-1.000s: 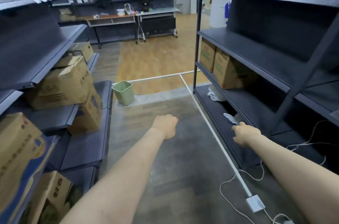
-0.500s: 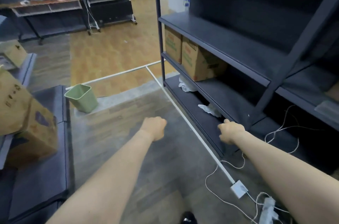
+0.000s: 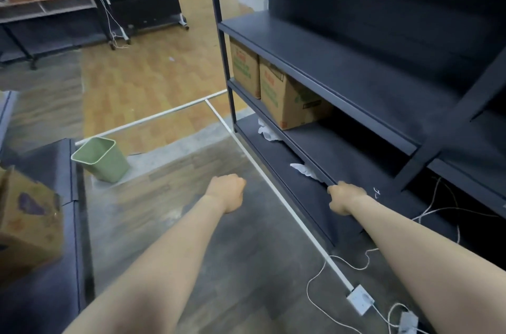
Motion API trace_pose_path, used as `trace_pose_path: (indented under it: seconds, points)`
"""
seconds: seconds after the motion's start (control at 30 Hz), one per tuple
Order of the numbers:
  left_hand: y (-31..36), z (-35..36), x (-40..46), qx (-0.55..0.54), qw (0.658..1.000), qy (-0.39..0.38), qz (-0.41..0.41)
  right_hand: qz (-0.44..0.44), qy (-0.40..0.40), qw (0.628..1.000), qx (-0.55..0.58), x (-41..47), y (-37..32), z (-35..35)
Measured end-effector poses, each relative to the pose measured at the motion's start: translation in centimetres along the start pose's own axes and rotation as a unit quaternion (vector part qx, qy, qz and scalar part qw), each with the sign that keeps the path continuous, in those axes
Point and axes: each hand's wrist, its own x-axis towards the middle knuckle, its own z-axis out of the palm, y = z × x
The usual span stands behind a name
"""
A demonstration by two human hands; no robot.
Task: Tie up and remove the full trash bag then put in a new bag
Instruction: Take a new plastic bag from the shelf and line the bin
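A pale green trash bin (image 3: 104, 161) stands on the floor ahead to the left, and I see no bag in it. A crumpled white plastic bag (image 3: 305, 170) lies on the bottom level of the dark shelf unit (image 3: 356, 79), with a second white bundle (image 3: 267, 131) further back. My right hand (image 3: 345, 198) is curled at the lip of the low shelf, just right of the nearer white bag, with nothing seen in it. My left hand (image 3: 228, 191) hovers over the floor as a fist and holds nothing.
Cardboard boxes (image 3: 290, 98) sit on the right shelf unit; another box (image 3: 24, 221) sits on the low shelving at left. A white floor rail (image 3: 273, 191) runs along the shelf base. White cables and a wall socket box (image 3: 360, 299) lie on the floor near my right arm.
The view has turned right and moved closer to the right shelf unit. My right hand has come up to the low shelf lip beside the white bag. My left hand stays a fist.
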Motion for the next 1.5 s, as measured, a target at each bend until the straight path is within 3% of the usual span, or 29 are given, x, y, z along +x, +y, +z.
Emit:
trace_pose_path:
  seconds: [0.3, 0.63, 0.87, 1.17, 1.5]
  points:
    - [-8.9, 1.0, 7.3, 0.007, 1.0, -0.021, 0.003, -0.014, -0.027, 1.0, -0.004, 8.8, -8.3, -3.9]
    - [-19.9, 3.9, 21.8, 0.026, 0.99, -0.138, -0.001, 0.009, -0.068, 0.995, 0.071, 23.4, -14.3, -5.8]
    - [-17.4, 11.6, 34.6, -0.036, 0.978, -0.201, 0.028, 0.028, -0.142, 0.985, 0.099, 34.9, -13.3, 0.2]
    - [-13.7, 26.1, 50.5, -0.114, 0.97, -0.203, 0.064, 0.065, -0.152, 0.977, 0.131, 51.2, -12.4, 11.1]
    - [-12.9, 40.5, 61.3, -0.104, 0.976, -0.158, 0.111, 0.163, -0.047, 0.975, 0.141, 64.9, -11.0, 19.9]
